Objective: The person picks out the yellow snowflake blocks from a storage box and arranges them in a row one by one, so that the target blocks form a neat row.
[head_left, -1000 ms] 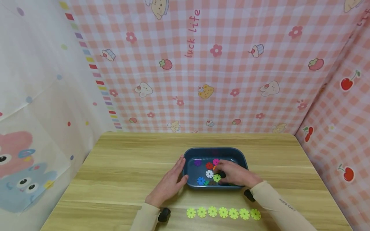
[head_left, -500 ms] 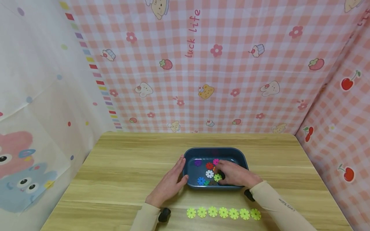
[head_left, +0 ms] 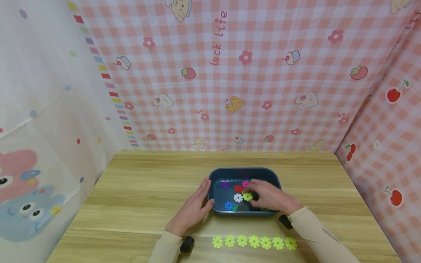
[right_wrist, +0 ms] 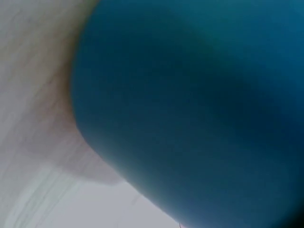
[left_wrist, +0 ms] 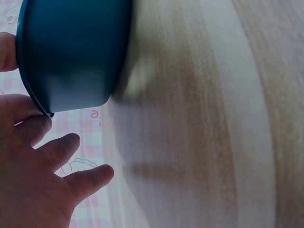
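Note:
Inside the dark blue tray point(head_left: 215, 215), my right hand point(head_left: 268, 197) pinches a yellow-green snowflake disc point(head_left: 247, 197) between thumb and fingers. Around it on the tray floor lie a white disc point(head_left: 238, 198), a red one point(head_left: 238, 189), a pink one point(head_left: 245, 183), a purple one point(head_left: 225, 185) and a blue one point(head_left: 228, 206). Extended fingers of my left hand point(head_left: 190, 212) rest against the tray's left rim, also seen in the left wrist view with the tray wall point(left_wrist: 76, 52). Only the outer tray wall point(right_wrist: 180, 123) fills the right wrist view; the hand is hidden there.
A straight row of several yellow-green discs point(head_left: 254, 241) lies on the wooden table point(head_left: 148, 190) in front of the tray. Small green point(head_left: 235, 208) and brown point(head_left: 241, 208) discs sit by the tray's near wall. A patterned cloth point(head_left: 246, 84) hangs behind the table.
My right hand has risen slightly and shifted a little right; the yellow-green disc in its fingers has tilted and come up with it. The left hand and the row stay put.

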Demonstrator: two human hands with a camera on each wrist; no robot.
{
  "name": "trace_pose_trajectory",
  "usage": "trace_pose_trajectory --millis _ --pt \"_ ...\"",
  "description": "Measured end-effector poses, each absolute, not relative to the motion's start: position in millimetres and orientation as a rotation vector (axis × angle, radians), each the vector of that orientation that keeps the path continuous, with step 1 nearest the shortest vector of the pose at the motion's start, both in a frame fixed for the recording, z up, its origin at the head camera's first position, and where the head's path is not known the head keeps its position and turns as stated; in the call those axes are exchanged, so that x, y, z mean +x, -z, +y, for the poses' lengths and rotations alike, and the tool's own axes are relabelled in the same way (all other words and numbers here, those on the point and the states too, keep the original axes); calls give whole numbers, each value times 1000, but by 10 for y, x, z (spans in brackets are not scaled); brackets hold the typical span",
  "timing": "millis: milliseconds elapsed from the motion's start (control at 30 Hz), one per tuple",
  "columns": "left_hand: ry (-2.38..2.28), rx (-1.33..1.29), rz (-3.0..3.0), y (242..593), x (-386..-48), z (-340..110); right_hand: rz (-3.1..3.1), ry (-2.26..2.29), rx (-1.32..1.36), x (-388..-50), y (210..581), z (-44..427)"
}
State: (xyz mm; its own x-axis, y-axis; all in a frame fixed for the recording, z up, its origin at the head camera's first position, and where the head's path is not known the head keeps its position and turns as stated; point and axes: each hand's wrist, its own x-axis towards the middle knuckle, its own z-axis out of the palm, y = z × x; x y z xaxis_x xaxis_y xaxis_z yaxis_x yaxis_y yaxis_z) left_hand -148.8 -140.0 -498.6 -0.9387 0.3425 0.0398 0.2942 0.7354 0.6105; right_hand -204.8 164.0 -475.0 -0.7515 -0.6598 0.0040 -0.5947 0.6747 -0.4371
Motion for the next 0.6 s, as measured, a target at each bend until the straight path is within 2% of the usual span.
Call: trace_pose_trajectory --millis 600 --pt "-999 510 2859 5003 -1490 -1388 2748 793 -1019 -1892 4514 1797"
